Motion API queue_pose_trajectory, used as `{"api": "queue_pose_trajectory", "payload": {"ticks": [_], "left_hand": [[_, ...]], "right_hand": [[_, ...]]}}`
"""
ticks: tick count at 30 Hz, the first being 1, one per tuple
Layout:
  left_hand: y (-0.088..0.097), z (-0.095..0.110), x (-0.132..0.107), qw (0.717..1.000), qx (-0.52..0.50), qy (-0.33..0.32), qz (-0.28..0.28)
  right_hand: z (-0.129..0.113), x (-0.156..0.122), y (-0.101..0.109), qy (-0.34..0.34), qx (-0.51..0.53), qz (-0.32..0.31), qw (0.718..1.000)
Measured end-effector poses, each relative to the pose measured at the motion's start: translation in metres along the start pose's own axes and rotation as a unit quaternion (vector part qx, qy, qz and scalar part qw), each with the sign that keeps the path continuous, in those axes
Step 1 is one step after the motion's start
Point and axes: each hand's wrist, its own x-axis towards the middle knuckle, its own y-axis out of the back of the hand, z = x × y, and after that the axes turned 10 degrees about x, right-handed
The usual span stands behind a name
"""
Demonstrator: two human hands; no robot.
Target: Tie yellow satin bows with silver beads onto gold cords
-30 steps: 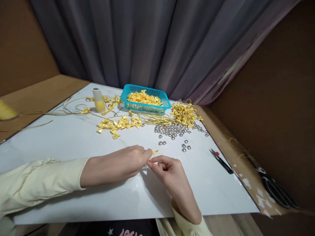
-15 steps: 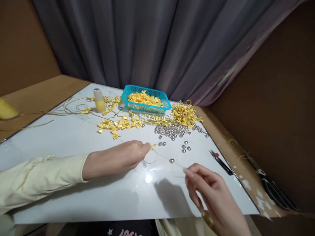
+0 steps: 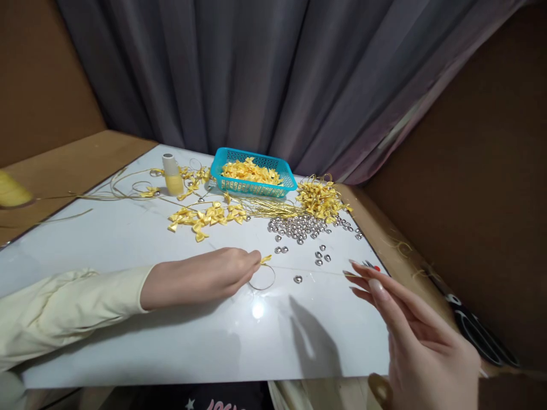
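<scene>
My left hand is closed in a pinch on a small yellow ribbon bow, whose tip shows past the fingertips. Below the bow hangs a loop of thin gold cord. From there the cord stretches right, over the white board, to my right hand, which grips its end between thumb and fingers. One silver bead lies on the board under the cord. Several more beads are heaped farther back. Loose yellow bows lie beyond my left hand.
A blue basket of bows stands at the back, beside a bottle with yellowish contents. Finished-looking bows with cords are piled right of it. Small snips are partly hidden behind my right hand; black-handled scissors lie at the right edge.
My right hand has moved right and slightly up, drawing the cord out straighter and flatter. It now covers most of the snips. My left hand has barely moved.
</scene>
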Motion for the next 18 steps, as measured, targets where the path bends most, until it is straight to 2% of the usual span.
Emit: {"api": "queue_pose_trajectory", "payload": {"ticks": [2,4,7,9,13,14,16,18], "left_hand": [[0.001,0.001,0.000,1.000,-0.008,-0.001,-0.007],[0.001,0.002,-0.001,1.000,-0.015,-0.002,-0.012],[0.000,0.002,-0.001,1.000,-0.024,-0.003,-0.016],[0.000,0.002,-0.001,0.999,-0.029,-0.002,-0.017],[-0.001,0.001,-0.002,0.999,-0.037,-0.006,-0.019],[-0.002,0.001,-0.002,0.999,-0.038,-0.007,-0.020],[-0.003,0.000,-0.003,0.999,-0.043,-0.010,-0.019],[-0.003,-0.001,-0.004,0.998,-0.050,-0.012,-0.022]], "right_hand": [[0.004,0.001,-0.005,0.010,0.099,0.029,0.995],[0.008,0.004,-0.008,0.009,0.187,0.025,0.982],[0.010,0.010,-0.006,0.003,0.235,0.017,0.972],[0.008,0.012,-0.004,0.001,0.204,0.000,0.979],[-0.008,0.011,-0.005,0.029,0.090,-0.099,0.991],[-0.014,0.010,-0.007,0.060,0.064,-0.114,0.990],[-0.026,0.011,-0.011,0.149,0.006,-0.101,0.984],[-0.035,0.014,-0.016,0.260,-0.088,-0.112,0.955]]}}
